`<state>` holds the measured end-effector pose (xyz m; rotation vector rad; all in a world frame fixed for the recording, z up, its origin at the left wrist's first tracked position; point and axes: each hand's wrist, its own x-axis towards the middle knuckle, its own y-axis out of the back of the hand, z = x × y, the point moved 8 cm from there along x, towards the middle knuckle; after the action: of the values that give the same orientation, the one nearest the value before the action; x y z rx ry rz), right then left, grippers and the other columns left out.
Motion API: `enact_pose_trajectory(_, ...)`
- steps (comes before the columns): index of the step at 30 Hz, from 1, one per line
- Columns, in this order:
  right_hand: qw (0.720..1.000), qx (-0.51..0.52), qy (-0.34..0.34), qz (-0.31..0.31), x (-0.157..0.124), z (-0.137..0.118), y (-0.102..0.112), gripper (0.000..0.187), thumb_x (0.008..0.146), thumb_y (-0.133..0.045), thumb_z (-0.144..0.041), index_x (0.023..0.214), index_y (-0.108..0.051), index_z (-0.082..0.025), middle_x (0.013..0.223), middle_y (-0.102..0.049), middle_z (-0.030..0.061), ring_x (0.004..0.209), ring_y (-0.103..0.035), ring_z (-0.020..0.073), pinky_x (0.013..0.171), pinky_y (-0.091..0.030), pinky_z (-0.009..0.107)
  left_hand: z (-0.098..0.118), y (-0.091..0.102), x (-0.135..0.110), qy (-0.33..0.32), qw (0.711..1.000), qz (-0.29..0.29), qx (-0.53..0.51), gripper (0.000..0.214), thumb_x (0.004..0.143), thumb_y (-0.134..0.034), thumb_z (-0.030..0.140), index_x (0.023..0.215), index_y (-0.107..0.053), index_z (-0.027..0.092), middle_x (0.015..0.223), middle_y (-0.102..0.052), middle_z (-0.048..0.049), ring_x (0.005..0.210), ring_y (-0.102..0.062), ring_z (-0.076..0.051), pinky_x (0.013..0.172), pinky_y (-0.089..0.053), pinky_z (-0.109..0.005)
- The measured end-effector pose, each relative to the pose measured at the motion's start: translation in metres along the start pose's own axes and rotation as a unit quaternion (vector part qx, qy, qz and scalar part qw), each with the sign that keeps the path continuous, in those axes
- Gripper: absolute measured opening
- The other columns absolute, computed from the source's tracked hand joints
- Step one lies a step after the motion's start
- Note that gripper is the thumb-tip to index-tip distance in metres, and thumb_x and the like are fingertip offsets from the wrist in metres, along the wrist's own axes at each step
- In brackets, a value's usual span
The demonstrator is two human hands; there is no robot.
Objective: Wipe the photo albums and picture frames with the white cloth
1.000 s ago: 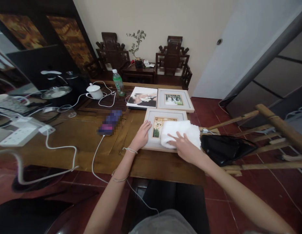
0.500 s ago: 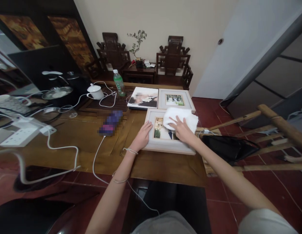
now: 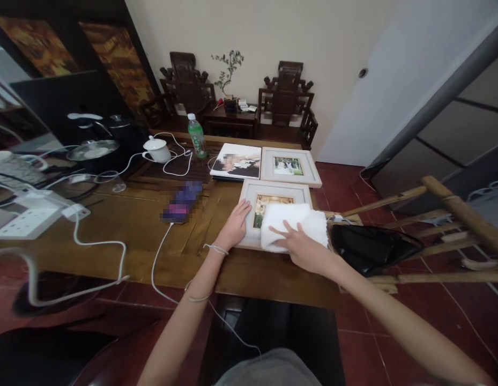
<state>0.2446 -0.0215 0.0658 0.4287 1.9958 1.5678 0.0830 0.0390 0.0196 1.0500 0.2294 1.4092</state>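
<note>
A white-framed photo (image 3: pixel 273 188) lies flat near the front edge of the wooden table (image 3: pixel 136 230). My left hand (image 3: pixel 235 225) rests flat on the frame's left border, fingers stretched out. My right hand (image 3: pixel 303 247) lies spread on a folded white towel (image 3: pixel 291 225), pressing it onto the near part of the frame. The towel hides most of the picture's lower half.
Behind the frame lie a second framed photo (image 3: pixel 289 166) and a photo album (image 3: pixel 236 161). A phone (image 3: pixel 182 201) on a white cable, a green bottle (image 3: pixel 196 135), a white teapot (image 3: pixel 156 150) and a power strip (image 3: pixel 25 220) are to the left. A black bag (image 3: pixel 371 246) sits right.
My right hand has drawn the towel from the frame's far right corner back toward me to its near edge. The left hand stays put on the frame.
</note>
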Motion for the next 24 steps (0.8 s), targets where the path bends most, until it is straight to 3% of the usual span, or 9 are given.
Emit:
enact_pose_trajectory(3,0.999,0.015,0.037,-0.012,-0.006,-0.023,0.002,0.075,0.067,-0.035,0.006,0.132,-0.052,-0.027,0.153,-0.025,-0.0024,0.14,-0.016,0.0367,0.105,-0.026,0.066,0.001,0.001,0.001,0.004,1.0,0.0,-0.009,0.049,0.084,-0.034,0.006,0.131,-0.05,0.011,0.14,-0.048,-0.014,0.139,-0.029,-0.024,0.115,-0.026,-0.05)
enact_pose_trajectory(7,0.999,-0.02,0.04,0.027,0.018,-0.03,0.001,0.068,0.071,-0.036,0.004,0.131,-0.053,-0.022,0.153,-0.026,0.0011,0.14,-0.014,0.0386,0.103,-0.023,0.07,0.004,0.006,0.001,0.056,0.997,0.004,-0.049,0.044,0.094,-0.031,0.024,0.133,-0.047,0.011,0.141,-0.046,-0.0132,0.138,-0.031,-0.023,0.116,-0.025,-0.048)
enact_pose_trajectory(11,0.995,-0.057,0.009,0.076,0.064,-0.016,0.0,0.061,0.072,-0.04,0.002,0.127,-0.056,-0.02,0.155,-0.022,0.003,0.14,-0.012,0.0403,0.104,-0.019,0.072,0.009,0.013,0.001,0.095,0.99,0.019,-0.098,0.051,0.098,-0.024,0.037,0.14,-0.036,0.011,0.149,-0.035,-0.0128,0.139,-0.029,-0.02,0.117,-0.022,-0.042)
enact_pose_trajectory(17,0.984,-0.083,-0.061,0.146,0.114,0.025,0.026,0.053,0.079,-0.044,-0.003,0.129,-0.055,-0.016,0.153,-0.028,0.0067,0.14,-0.01,0.0398,0.107,-0.013,0.068,0.013,0.009,0.002,0.048,0.996,0.001,-0.08,0.054,0.097,-0.029,0.04,0.145,-0.028,0.014,0.155,-0.022,-0.0117,0.143,-0.017,-0.02,0.118,-0.016,-0.042)
enact_pose_trajectory(21,0.982,-0.082,-0.077,0.151,0.115,0.028,0.03,0.053,0.08,-0.043,-0.003,0.129,-0.054,-0.018,0.153,-0.028,0.0068,0.14,-0.011,0.0407,0.105,-0.016,0.069,0.01,0.009,0.002,0.058,0.995,0.005,-0.085,0.056,0.098,-0.026,0.041,0.145,-0.027,0.011,0.154,-0.023,-0.0136,0.143,-0.018,-0.021,0.118,-0.016,-0.041)
enact_pose_trajectory(24,0.992,-0.069,-0.035,0.098,0.099,0.009,0.016,0.054,0.077,-0.043,-0.001,0.126,-0.058,-0.018,0.153,-0.026,0.0061,0.139,-0.013,0.0418,0.104,-0.019,0.07,0.008,0.01,0.001,0.069,0.993,0.007,-0.094,0.055,0.098,-0.024,0.041,0.145,-0.028,0.012,0.154,-0.024,-0.013,0.143,-0.02,-0.021,0.118,-0.016,-0.042)
